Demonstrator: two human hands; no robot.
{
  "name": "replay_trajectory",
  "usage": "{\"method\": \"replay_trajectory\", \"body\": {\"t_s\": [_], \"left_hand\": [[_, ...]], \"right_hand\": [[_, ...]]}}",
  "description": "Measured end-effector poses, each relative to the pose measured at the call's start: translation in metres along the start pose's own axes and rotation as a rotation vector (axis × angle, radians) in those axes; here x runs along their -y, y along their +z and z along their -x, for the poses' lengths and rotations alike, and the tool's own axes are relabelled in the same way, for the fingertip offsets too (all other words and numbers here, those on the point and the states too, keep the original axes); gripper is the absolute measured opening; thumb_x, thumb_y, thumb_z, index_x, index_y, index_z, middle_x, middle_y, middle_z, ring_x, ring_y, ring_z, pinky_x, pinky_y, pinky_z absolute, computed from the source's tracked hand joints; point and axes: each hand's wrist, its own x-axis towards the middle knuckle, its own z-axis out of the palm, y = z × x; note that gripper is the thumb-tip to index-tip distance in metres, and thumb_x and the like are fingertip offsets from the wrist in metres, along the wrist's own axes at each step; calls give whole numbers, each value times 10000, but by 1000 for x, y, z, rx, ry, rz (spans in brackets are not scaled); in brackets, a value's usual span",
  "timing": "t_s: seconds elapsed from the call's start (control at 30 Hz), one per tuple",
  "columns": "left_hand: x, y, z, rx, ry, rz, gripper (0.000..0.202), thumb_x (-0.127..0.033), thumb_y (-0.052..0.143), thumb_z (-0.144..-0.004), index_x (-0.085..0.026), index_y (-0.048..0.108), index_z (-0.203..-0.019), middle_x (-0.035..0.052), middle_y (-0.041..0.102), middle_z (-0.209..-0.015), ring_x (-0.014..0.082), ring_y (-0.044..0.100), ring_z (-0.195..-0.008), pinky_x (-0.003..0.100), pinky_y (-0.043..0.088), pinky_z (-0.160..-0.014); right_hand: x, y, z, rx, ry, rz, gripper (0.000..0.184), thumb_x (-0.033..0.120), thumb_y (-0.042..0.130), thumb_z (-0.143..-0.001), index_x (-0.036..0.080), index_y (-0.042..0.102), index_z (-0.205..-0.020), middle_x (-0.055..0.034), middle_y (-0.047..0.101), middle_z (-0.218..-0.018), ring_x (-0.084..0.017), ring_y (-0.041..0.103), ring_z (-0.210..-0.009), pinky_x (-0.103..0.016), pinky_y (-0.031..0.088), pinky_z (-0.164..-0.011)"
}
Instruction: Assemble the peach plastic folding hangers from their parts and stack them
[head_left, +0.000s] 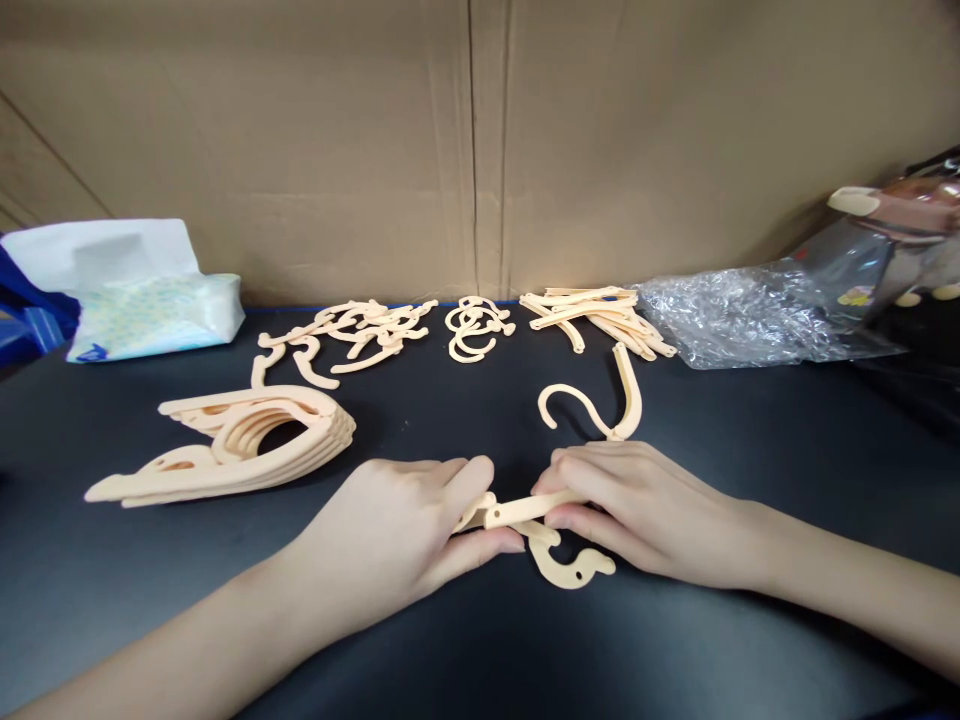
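My left hand (405, 530) and my right hand (637, 505) meet at the middle of the black table, both pinched on a cream plastic hanger piece (517, 510). A curved end of it (570, 570) sticks out below my right fingers. A hook-shaped hanger part (600, 405) lies just beyond my right hand. To the left lies a stack of folded cream hangers (247, 445).
Along the back lie three heaps of cream parts: hooked arms (352, 335), small hooks (476, 328) and straight bars (596, 315). A crumpled clear plastic bag (750, 315) is at the right, a tissue pack (142, 295) at the left. A cardboard wall (480, 140) stands behind.
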Motion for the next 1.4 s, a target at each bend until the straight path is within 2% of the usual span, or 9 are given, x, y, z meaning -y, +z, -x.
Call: {"method": "replay_trajectory", "body": {"t_s": [0.4,0.7,0.87,1.4], "left_hand": [[1,1,1,6,9,-24,402,-505,251,-1019,-218,349,-755,-65,492,-552,114,499,-400,255,240,-420],[-2,-2,-1,71,-34,60,388,-455,273,-1029,-220,335,-727,-68,497,-522,115,494,-385,251,223,-411],[-1,-2,0,55,-46,56,393,-469,301,-1021,-221,322,-717,-80,459,-505,109,450,-361,249,201,-411],[0,-2,0,62,-68,60,399,-462,341,-1011,-212,352,-700,-69,464,-498,106,448,-377,249,193,-426]], "right_hand": [[-1,2,2,-64,-46,56,254,259,389,-1030,135,573,-906,-22,597,-797,-125,538,-647,-253,384,-591],[-1,4,0,-63,-23,103,268,270,374,-1035,157,560,-878,-6,583,-763,-121,527,-622,-251,345,-549],[-2,4,1,-65,-29,108,251,257,392,-1030,154,555,-869,0,570,-756,-116,501,-617,-251,342,-552],[-2,4,0,-58,-39,157,264,272,364,-1038,184,498,-828,5,560,-752,-120,496,-616,-253,339,-568]]}}
